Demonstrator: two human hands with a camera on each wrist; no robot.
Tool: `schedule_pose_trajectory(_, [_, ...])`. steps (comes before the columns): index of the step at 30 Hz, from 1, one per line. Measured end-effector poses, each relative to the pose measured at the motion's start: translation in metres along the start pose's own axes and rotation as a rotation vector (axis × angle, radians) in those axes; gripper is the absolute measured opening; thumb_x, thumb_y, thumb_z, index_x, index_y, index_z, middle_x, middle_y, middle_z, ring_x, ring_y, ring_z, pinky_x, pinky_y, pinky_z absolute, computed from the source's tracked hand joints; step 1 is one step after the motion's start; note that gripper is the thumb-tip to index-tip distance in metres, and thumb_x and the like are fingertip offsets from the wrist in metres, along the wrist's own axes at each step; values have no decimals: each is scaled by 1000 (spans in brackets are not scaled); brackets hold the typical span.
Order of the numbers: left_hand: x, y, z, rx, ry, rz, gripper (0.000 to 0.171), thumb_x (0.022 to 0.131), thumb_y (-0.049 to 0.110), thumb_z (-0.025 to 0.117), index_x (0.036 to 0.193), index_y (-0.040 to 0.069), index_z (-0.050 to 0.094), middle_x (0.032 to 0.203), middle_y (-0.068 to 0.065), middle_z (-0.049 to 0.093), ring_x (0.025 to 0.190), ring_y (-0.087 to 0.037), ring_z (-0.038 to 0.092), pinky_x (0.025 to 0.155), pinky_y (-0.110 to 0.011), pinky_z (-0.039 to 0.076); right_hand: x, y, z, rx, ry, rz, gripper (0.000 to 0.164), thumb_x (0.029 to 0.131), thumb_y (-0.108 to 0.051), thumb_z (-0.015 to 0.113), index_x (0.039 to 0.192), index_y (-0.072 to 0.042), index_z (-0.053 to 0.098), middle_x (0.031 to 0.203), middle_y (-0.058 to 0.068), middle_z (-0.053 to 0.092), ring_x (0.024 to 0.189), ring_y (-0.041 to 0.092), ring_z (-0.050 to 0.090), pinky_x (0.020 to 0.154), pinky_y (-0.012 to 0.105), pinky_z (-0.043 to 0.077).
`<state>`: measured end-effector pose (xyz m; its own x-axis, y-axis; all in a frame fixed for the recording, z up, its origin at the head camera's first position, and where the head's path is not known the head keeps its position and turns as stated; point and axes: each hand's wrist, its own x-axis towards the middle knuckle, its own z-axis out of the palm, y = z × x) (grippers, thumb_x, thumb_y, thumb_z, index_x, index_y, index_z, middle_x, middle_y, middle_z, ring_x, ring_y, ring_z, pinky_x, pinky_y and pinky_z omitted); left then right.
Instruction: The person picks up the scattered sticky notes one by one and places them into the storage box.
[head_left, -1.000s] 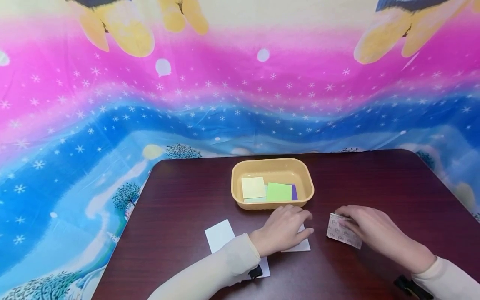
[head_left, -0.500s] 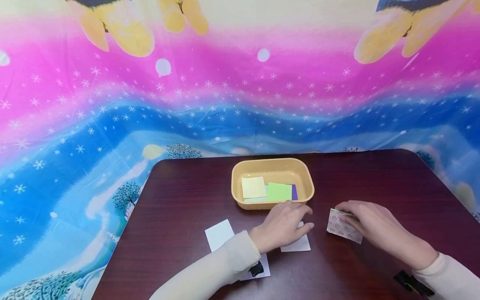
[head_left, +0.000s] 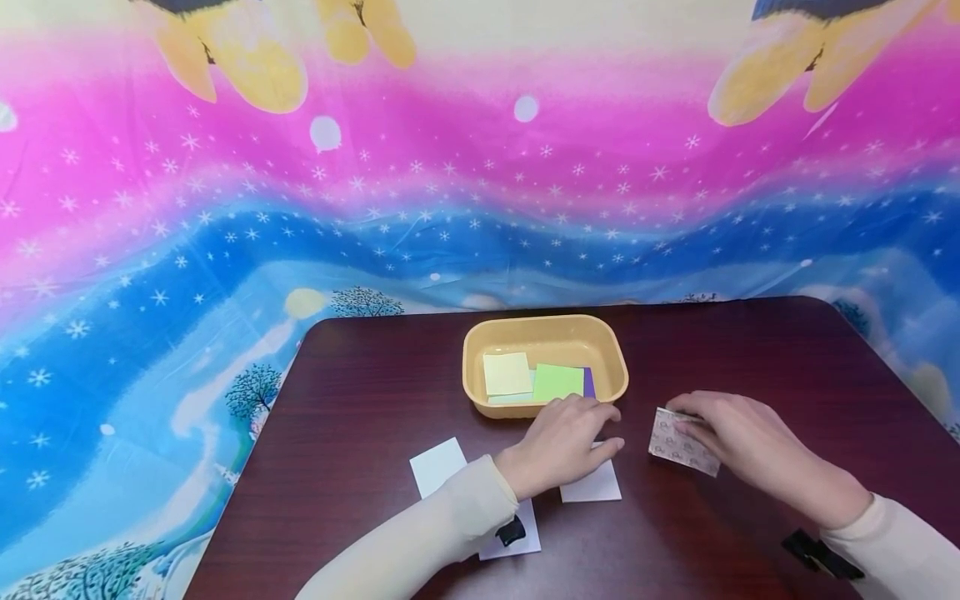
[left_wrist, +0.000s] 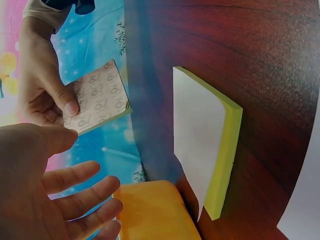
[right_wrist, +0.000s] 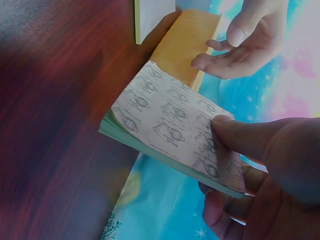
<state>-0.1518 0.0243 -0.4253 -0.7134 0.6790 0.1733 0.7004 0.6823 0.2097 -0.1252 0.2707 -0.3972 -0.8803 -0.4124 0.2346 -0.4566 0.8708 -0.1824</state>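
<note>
My right hand [head_left: 753,446] pinches a sticky note pad [right_wrist: 172,127] between thumb and fingers, to the right of the tray. The pad has green edges, and its upturned face is pale with repeated grey print. Fingers spread and relaxed, my left hand [head_left: 557,446] hovers near the tray's front edge and holds nothing. Below it on the table lies another sticky note pad [left_wrist: 202,132], white on top with yellow-green edges. The left hand partly covers that pad in the head view.
A yellow plastic tray [head_left: 546,409] stands at the back, with pale yellow [head_left: 507,374], green [head_left: 557,381] and purple notes [head_left: 588,382] inside. Two more white-topped squares, one farther left [head_left: 438,467] and one nearer [head_left: 528,533], lie partly under the left sleeve [head_left: 420,525].
Both hands have moved slightly away from the body, toward the tray's side of the table. The pinched pad has gone along with the right hand.
</note>
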Motion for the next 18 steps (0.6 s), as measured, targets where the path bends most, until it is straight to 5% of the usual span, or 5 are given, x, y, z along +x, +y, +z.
schedule_pose_trajectory(18, [2, -6, -7, 16, 44, 5, 33, 100, 41, 60, 124, 20, 68, 120, 8, 72, 106, -11, 67, 88, -26, 53, 14, -4, -7, 8, 4, -8, 20, 86, -13, 78, 106, -16, 76, 93, -7, 75, 75, 6, 64, 63, 34, 51])
